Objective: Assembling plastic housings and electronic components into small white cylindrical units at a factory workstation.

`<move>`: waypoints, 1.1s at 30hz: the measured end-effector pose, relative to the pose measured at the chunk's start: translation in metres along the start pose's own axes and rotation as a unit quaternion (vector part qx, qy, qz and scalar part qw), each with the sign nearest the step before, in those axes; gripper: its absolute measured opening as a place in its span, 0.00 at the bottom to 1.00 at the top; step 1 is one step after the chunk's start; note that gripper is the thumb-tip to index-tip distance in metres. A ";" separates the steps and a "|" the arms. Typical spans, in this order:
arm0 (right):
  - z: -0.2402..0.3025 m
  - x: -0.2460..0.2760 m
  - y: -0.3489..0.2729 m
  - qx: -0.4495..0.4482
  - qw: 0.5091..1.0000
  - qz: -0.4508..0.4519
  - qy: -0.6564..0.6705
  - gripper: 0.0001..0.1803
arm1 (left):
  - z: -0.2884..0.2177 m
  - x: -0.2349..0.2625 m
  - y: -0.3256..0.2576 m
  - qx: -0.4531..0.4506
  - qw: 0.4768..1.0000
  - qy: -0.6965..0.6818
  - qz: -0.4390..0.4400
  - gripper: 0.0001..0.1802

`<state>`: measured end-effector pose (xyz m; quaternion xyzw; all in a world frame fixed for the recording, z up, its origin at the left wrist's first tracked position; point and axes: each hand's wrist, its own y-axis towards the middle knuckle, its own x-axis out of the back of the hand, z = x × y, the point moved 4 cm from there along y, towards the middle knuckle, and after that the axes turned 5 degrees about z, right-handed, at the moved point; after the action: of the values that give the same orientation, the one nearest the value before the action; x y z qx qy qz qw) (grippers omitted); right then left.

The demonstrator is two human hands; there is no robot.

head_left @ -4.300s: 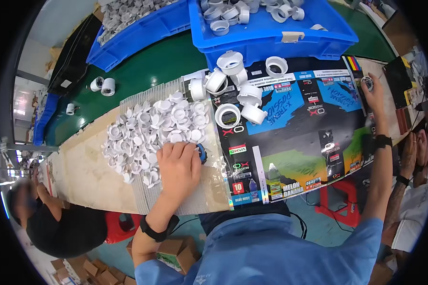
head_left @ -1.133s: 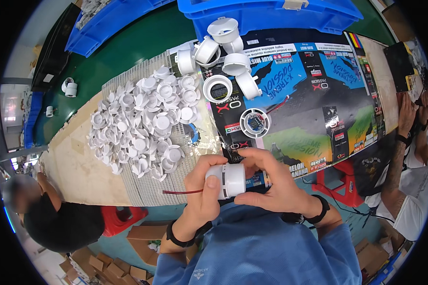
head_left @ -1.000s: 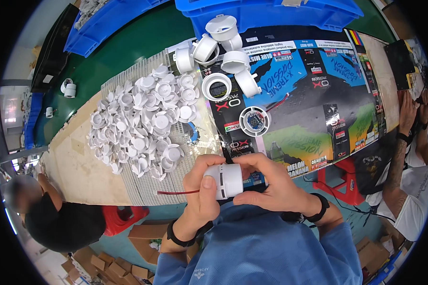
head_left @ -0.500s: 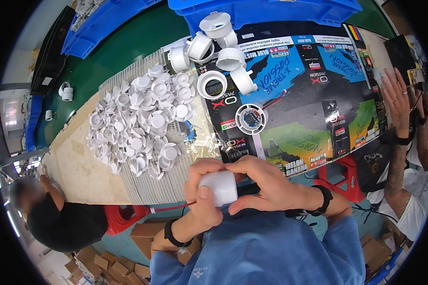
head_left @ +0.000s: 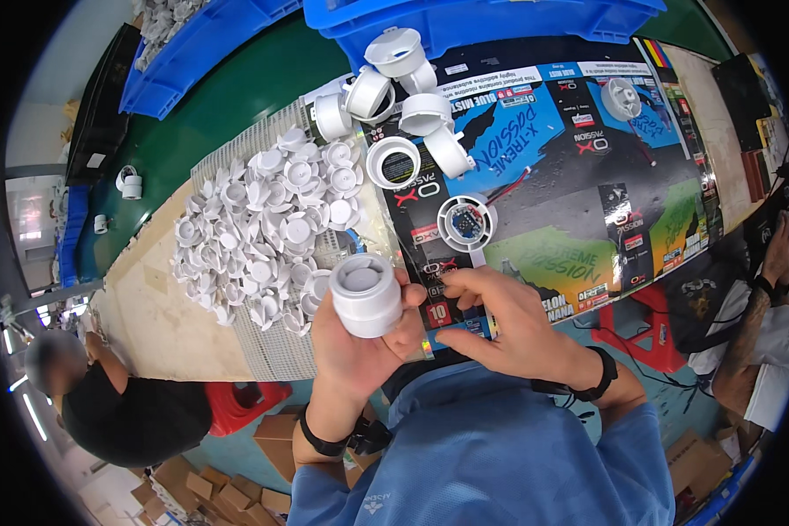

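Note:
My left hand [head_left: 357, 351] holds a white cylindrical plastic housing [head_left: 366, 302], its round, recessed end turned up. Close by on the right, my right hand [head_left: 508, 323] is off the housing, thumb and fingers apart with nothing between them. Beyond my hands, a white ring-shaped part with a circuit board inside [head_left: 466, 223] lies on the printed sheet, red wires running from it. Left of my hands is a big heap of small white plastic caps [head_left: 263, 228]. Several empty white housings [head_left: 394, 163] lie further back, some stacked together.
Blue bins [head_left: 491, 24] stand along the back. On the printed sheet [head_left: 543, 202], a white round part with a wire [head_left: 621, 99] lies at the far right. A person in black [head_left: 131, 412] sits at left; another person's arm [head_left: 745, 351] shows at right. Red stools [head_left: 644, 337] stand below the table edge.
My right hand has let go of the housing, which my left hand now holds end up, further left. A white round part has appeared at far right, where the other person's hand has withdrawn.

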<state>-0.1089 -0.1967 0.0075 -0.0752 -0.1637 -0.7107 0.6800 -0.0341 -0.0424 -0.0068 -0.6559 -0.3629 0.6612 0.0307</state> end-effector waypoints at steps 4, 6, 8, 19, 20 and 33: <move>-0.003 0.006 -0.006 -0.009 1.000 -0.004 -0.018 0.24 | -0.020 -0.008 0.001 0.019 0.994 -0.039 0.104 0.32; -0.007 0.015 -0.010 -0.021 0.999 -0.017 -0.029 0.23 | -0.048 -0.022 0.003 -0.043 0.994 -0.007 0.101 0.32; -0.005 0.027 -0.015 -0.030 0.999 -0.023 -0.034 0.22 | -0.091 -0.061 -0.001 -0.160 0.984 0.034 0.069 0.33; -0.049 0.202 0.024 -0.024 0.809 -0.173 -0.562 0.30 | -0.075 -0.028 -0.047 -0.330 0.240 0.898 -0.165 0.23; -0.060 0.216 0.029 -0.020 0.776 -0.173 -0.606 0.33 | -0.069 -0.026 -0.047 -0.331 0.238 0.898 -0.166 0.23; -0.023 0.192 0.038 -0.002 0.887 -0.195 -0.418 0.28 | -0.075 -0.009 -0.064 -0.363 0.247 0.881 -0.176 0.20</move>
<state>-0.0803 -0.3858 0.0537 -0.3330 -0.4423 -0.7324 0.3962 0.0060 0.0333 0.0436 -0.6919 -0.4180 -0.5516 0.2056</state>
